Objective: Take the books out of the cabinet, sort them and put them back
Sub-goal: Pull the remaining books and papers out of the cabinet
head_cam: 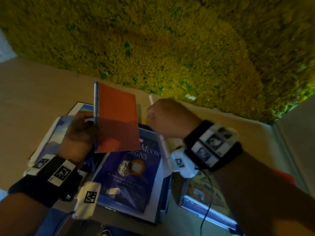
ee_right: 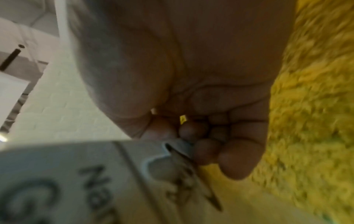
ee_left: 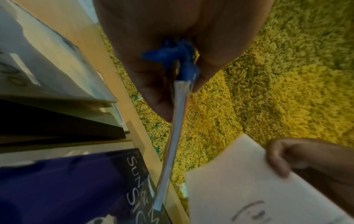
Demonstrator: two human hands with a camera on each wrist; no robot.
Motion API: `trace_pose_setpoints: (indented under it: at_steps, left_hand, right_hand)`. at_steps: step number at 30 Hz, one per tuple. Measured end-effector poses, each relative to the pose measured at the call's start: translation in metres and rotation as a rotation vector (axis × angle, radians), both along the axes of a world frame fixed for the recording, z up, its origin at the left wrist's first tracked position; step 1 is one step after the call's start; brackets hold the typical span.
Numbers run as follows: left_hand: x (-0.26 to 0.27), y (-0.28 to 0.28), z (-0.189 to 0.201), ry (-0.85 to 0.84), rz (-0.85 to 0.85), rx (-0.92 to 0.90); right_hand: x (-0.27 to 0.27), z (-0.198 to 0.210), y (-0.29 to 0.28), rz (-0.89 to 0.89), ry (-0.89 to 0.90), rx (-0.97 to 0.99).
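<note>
My left hand pinches a thin orange book with a blue spine and holds it upright above the pile. The left wrist view shows that book edge-on between thumb and fingers. My right hand grips a thin white book, also edge-on here. Its white cover with black print fills the lower right wrist view, my fingers curled on its edge. A purple "Sun & Moon Signs" book lies flat under both hands.
More books lie flat at the left and at the right on a pale wooden surface. A yellow-green shag rug covers the floor beyond. A white panel stands at the right edge.
</note>
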State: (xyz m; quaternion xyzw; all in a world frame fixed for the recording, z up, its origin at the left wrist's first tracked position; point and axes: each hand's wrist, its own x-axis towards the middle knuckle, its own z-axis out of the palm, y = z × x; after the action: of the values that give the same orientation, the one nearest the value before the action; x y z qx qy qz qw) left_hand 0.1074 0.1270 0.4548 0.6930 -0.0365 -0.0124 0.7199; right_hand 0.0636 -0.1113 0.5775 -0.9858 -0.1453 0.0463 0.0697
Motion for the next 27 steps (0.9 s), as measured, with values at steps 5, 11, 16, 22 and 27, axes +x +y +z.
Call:
trace_pose_setpoints:
  at_steps: [5,11,16,22,27]
  left_hand:
    - [-0.005,0.001,0.023,-0.126,0.092,0.08]
    - [-0.01,-0.015,0.042,-0.199,0.047,0.195]
    - [-0.048,-0.054,0.027,-0.509,-0.303,0.443]
    - [-0.034,-0.042,0.0,-0.389,-0.219,0.501]
    - [-0.028,-0.036,-0.005,0.107,-0.329,0.298]
  right_hand:
    - [0.0,-0.088,0.042,0.002,0.383,0.339]
    - [-0.005,-0.103,0.014,-0.28,0.332,0.995]
    - [-0.007,-0.083,0.009,-0.39,0.369,1.573]
    - [-0.027,-0.117,-0.026,-0.629,0.33,1.877]
    - [-0.035,-0.124,-0.033,-0.679,0.434,1.839]
